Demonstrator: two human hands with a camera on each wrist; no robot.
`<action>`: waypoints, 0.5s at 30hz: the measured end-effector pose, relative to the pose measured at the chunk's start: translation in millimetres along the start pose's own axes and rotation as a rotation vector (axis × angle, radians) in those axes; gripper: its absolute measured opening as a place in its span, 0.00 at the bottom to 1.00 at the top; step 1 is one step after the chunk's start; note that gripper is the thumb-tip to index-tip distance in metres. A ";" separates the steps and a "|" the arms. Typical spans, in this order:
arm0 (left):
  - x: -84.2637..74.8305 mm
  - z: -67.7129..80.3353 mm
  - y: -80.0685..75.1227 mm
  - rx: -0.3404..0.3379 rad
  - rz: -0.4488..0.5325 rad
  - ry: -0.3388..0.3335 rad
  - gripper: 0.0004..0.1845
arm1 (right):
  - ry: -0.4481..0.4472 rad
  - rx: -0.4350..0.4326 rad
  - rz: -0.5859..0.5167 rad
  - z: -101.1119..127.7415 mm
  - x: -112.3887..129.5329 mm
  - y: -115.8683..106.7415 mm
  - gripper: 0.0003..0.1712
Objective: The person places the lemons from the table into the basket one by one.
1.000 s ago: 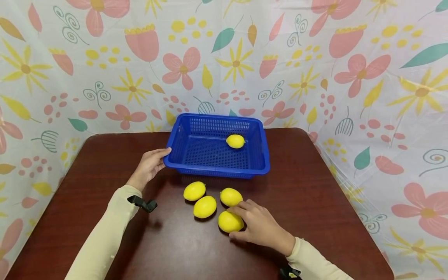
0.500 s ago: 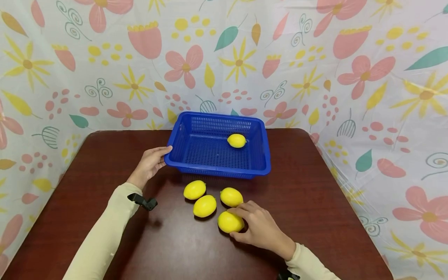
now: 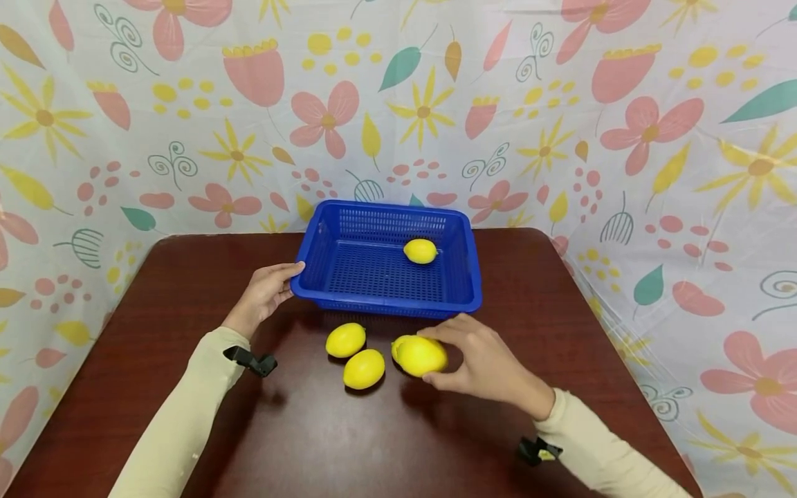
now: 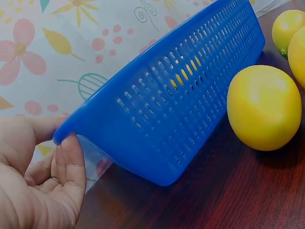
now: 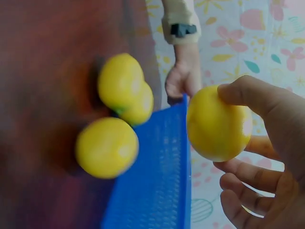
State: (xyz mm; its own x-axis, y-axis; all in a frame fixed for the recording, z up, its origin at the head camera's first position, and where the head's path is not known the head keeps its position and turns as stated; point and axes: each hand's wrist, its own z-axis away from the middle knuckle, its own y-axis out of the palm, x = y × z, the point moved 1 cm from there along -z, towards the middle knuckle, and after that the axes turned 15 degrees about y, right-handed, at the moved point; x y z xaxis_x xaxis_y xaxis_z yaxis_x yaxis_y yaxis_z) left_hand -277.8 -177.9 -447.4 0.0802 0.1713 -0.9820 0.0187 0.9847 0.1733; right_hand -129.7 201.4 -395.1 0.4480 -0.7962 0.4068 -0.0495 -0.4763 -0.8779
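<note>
The right hand (image 3: pixel 492 363) pinches a lemon (image 3: pixel 422 355) between thumb and fingers, lifted just above the table (image 3: pixel 560 332) near the blue basket (image 3: pixel 463 280)'s front rim. The left hand (image 3: pixel 264 294) grips the basket's left front corner. A good carry clears the rim and sets the lemon beside the lemon inside (image 3: pixel 420 250). The held fruit largely hides another lemon behind it; two more (image 3: pixel 345 339) lie nearby.

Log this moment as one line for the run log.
left hand: holds basket corner | right hand: grips lemon, lifted off table | in basket: one lemon | on table: three lemons
</note>
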 end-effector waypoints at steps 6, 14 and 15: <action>-0.5 1.6 -1.4 0.011 -0.002 -0.006 0.09 | 0.020 0.127 -0.042 -47.4 -6.3 -34.2 0.31; -1.8 0.4 -1.1 0.007 -0.002 -0.003 0.13 | -0.012 0.192 -0.017 -111.2 -22.2 -60.3 0.33; -1.8 0.3 -1.2 0.007 -0.003 -0.002 0.13 | -0.016 0.200 -0.012 -119.4 -25.0 -61.7 0.33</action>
State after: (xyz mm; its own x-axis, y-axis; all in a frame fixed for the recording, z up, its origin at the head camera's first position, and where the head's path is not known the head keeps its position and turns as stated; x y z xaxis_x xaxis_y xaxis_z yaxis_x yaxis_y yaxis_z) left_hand -277.7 -179.4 -445.8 0.0821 0.1679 -0.9824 0.0261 0.9850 0.1705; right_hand -244.4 206.1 -321.0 0.4614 -0.7841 0.4151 0.1335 -0.4011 -0.9062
